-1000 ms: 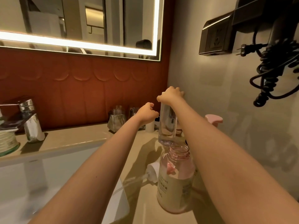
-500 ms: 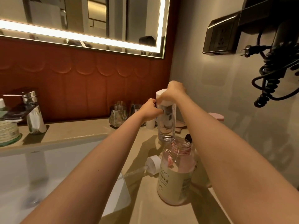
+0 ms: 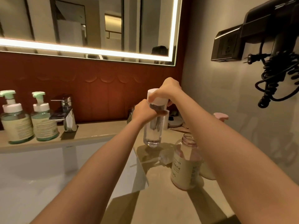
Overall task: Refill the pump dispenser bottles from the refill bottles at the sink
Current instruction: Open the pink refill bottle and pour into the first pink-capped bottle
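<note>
The refill bottle [image 3: 152, 133] is above the counter [image 3: 161, 207], left of the dispenser bottle [image 3: 186, 168].

A mirror [image 3: 97, 26] with a lit strip [image 3: 80, 49] along its lower and right edges hangs on the back wall. Below it, the wall is clad in dark red panels [image 3: 97, 91] with scalloped relief. The right wall [image 3: 226, 97] is plain beige. It carries a dark socket unit [image 3: 226, 46] and a black hair dryer [image 3: 273, 21]. The coiled cord [image 3: 278, 75] hangs below, with its plug [image 3: 250, 59] free just beside the socket. A beige worktop [image 3: 161, 207] borders a white sink [image 3: 40, 175]. A chrome tap [image 3: 68, 115] stands on the rear ledge.
</note>
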A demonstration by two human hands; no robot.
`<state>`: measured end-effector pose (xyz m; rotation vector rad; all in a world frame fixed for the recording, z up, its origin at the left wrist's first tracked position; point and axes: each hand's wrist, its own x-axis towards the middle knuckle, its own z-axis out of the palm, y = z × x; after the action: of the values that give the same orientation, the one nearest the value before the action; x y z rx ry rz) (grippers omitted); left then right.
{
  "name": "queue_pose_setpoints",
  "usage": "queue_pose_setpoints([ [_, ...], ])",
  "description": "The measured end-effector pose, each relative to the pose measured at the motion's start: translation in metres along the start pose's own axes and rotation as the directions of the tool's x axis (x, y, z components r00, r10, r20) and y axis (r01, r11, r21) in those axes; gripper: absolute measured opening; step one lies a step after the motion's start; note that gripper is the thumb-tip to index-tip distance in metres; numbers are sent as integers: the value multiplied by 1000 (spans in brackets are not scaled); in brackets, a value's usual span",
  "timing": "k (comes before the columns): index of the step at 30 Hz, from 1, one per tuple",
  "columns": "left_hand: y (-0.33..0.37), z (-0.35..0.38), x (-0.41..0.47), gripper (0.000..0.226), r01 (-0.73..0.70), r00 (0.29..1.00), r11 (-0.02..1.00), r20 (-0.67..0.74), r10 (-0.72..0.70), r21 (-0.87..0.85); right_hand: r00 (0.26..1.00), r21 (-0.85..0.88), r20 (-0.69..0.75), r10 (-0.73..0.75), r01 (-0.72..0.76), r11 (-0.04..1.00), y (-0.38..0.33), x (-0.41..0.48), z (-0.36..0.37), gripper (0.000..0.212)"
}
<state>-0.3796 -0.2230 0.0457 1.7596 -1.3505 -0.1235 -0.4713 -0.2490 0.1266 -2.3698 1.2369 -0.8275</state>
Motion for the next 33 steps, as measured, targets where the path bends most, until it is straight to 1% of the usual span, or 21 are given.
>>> queue_pose_setpoints([
  [3, -2, -20, -14, 45, -23, 997, 999, -74, 25, 35, 998, 23, -41, -46, 47, 999, -12, -13, 0, 47],
  [6, -1, -39, -33, 49, -13, 994, 1000, -106, 13, 2, 996, 68, -61, -65, 70, 995, -23, -28, -2, 49],
  [9, 1, -53, -53, 45, -20, 991, 999, -130, 15, -36, 996, 110, -66, -64, 71, 991, -33, -43, -3, 58],
  [12, 1, -59, -78, 47, -34, 993, 997, -115, 25, -71, 998, 183, -18, -59, 61, 981, -35, -62, 3, 65],
  [14, 0, -58, -96, 44, -38, 994, 994, -103, 27, -99, 998, 259, 42, -47, 34, 965, -33, -78, 7, 64],
  [15, -2, -56, -104, 42, -40, 994, 994, -102, 30, -101, 997, 267, 59, -47, 30, 963, -31, -86, 9, 62],
  [19, -4, -48, -130, 44, -43, 997, 993, -73, 35, -114, 996, 191, 58, -63, 51, 980, -24, -115, 14, 49],
  [23, 5, -43, -143, 48, -33, 997, 985, -69, 21, -172, 998, 178, 8, -70, 67, 982, -22, -133, 8, 36],
  [28, 17, -42, -160, 46, -65, 997, 955, -63, 49, -289, 995, 119, -51, -84, 90, 989, -24, -147, 2, 35],
  [33, 18, -39, -168, 46, -61, 998, 953, -33, 53, -297, 992, 63, -74, -101, 106, 992, -17, -160, 2, 35],
])
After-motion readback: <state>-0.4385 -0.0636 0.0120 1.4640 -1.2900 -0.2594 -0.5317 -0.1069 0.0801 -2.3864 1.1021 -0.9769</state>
